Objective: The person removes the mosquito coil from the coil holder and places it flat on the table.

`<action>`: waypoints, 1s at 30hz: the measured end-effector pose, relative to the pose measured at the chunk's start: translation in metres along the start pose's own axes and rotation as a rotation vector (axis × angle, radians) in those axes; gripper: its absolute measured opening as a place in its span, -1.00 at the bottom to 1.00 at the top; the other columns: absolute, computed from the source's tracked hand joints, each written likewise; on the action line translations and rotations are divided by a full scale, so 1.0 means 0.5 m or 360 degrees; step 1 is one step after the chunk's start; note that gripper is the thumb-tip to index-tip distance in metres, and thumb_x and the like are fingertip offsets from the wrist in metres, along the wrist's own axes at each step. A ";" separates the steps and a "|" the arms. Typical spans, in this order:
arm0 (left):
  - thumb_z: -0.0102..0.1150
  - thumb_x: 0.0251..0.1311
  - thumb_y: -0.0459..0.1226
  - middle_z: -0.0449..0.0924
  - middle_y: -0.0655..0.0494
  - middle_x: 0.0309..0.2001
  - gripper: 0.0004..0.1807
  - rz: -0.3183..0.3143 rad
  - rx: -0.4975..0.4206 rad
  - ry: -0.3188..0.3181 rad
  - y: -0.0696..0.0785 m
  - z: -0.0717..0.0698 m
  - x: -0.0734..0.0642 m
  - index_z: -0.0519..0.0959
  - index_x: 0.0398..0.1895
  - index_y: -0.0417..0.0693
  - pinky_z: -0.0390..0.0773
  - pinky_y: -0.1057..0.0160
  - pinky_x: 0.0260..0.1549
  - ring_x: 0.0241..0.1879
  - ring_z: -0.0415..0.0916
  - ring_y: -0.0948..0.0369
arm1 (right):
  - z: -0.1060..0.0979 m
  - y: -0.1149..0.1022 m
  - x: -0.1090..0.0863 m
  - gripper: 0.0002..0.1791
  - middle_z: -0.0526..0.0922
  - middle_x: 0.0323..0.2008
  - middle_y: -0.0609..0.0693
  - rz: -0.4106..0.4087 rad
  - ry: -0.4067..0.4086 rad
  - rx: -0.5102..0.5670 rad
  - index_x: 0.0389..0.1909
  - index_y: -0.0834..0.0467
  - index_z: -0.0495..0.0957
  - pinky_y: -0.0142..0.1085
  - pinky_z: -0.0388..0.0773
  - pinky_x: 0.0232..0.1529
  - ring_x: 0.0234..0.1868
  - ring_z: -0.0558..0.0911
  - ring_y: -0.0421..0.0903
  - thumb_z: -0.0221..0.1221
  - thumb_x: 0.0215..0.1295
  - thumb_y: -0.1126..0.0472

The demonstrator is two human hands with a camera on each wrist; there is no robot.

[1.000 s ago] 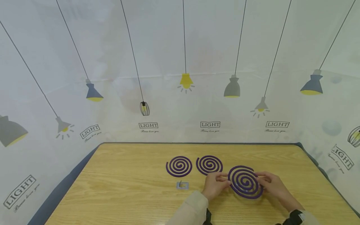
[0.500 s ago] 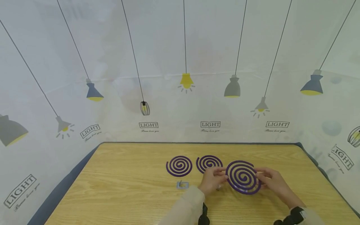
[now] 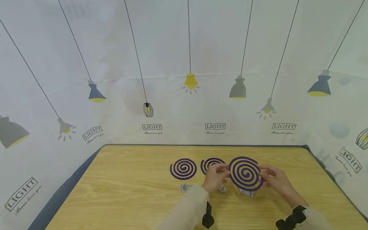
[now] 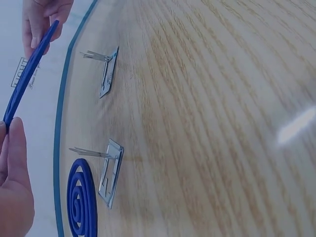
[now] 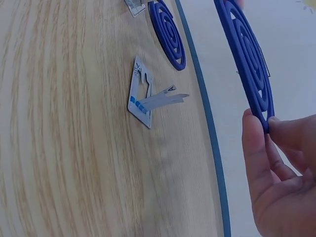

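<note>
A purple mosquito coil (image 3: 246, 174) is held up tilted above the table by both hands. My left hand (image 3: 214, 179) pinches its left edge between thumb and fingers. On the opposite edge, the thumb and fingers of my right hand (image 3: 277, 182) pinch it too. Below the raised coil stands a small metal coil stand (image 3: 248, 193), its prong bent upward in the right wrist view. Another metal stand (image 3: 222, 189) is beside my left hand, partly covered by it. Behind that hand lies a second coil (image 3: 203, 165), partly hidden.
Farther left, a third coil (image 3: 184, 168) lies flat on the wooden table (image 3: 120, 185). In front of it is a metal stand (image 3: 185, 187), overlapped by the left sleeve. A printed cloth wall (image 3: 184, 111) rises behind the table's far edge.
Both hands have moved the mosquito coil up and slightly left, away from the table's front. The stand below it and the one near my left hand have come into sight.
</note>
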State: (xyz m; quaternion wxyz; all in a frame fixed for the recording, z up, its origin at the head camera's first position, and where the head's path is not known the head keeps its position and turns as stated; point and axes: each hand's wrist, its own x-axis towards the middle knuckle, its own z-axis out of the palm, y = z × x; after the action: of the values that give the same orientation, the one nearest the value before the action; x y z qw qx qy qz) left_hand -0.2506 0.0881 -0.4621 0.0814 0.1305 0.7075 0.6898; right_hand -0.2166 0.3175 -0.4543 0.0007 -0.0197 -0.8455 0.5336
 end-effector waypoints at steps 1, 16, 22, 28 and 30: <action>0.10 0.06 -0.47 0.53 0.04 -0.39 -0.72 0.0009 -0.0007 0.0008 0.001 -0.001 0.001 0.51 -0.11 -0.29 0.61 0.14 -0.46 -0.35 0.55 -0.02 | 0.001 0.000 0.002 -0.58 0.53 -0.20 0.30 -0.0021 0.0014 0.0003 0.10 0.44 0.26 -0.26 0.60 -0.38 -0.37 0.60 -0.11 -0.01 0.28 0.29; 0.15 0.01 -0.46 0.54 0.02 -0.46 -0.71 0.0042 -0.0107 0.0180 -0.001 0.004 0.006 0.50 -0.13 -0.34 0.60 0.09 -0.41 -0.41 0.56 -0.09 | 0.008 0.062 0.062 -0.53 0.57 -0.24 0.10 -0.0104 0.0137 0.0200 0.09 0.29 0.34 -0.26 0.60 -0.37 -0.34 0.59 -0.17 0.07 0.23 0.11; 0.19 -0.02 -0.47 0.52 0.05 -0.45 -0.65 -0.0007 -0.0126 0.0288 0.002 0.011 0.009 0.50 -0.08 -0.27 0.60 0.11 -0.42 -0.42 0.57 -0.05 | 0.012 0.158 0.137 -0.54 0.58 -0.25 -0.03 -0.0135 0.0202 0.0275 0.05 0.14 0.41 -0.29 0.60 -0.43 -0.37 0.60 -0.19 0.12 0.17 0.02; 0.19 -0.03 -0.47 0.53 0.07 -0.43 -0.63 -0.0039 -0.0065 0.0395 0.006 0.018 0.018 0.49 -0.07 -0.26 0.61 0.22 -0.46 -0.46 0.58 0.04 | 0.025 0.174 0.162 -0.43 0.55 -0.16 0.07 -0.0069 0.0332 0.0271 0.03 0.13 0.42 -0.29 0.60 -0.41 -0.32 0.61 -0.18 0.13 0.08 -0.15; 0.19 -0.03 -0.45 0.54 0.07 -0.44 -0.63 -0.0024 -0.0031 0.0421 0.006 0.020 0.020 0.49 -0.07 -0.26 0.60 0.29 -0.48 -0.46 0.57 0.04 | 0.028 0.170 0.163 -0.40 0.56 -0.17 0.08 -0.0056 0.0364 0.0318 0.01 0.17 0.42 -0.29 0.60 -0.38 -0.31 0.61 -0.19 0.14 0.06 -0.16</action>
State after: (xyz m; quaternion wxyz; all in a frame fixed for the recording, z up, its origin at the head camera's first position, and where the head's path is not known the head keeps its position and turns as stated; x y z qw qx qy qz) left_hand -0.2567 0.1008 -0.4587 -0.0062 0.0322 0.7062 0.7073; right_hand -0.2954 0.3442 -0.5385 0.1082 -0.0654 -0.7828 0.6093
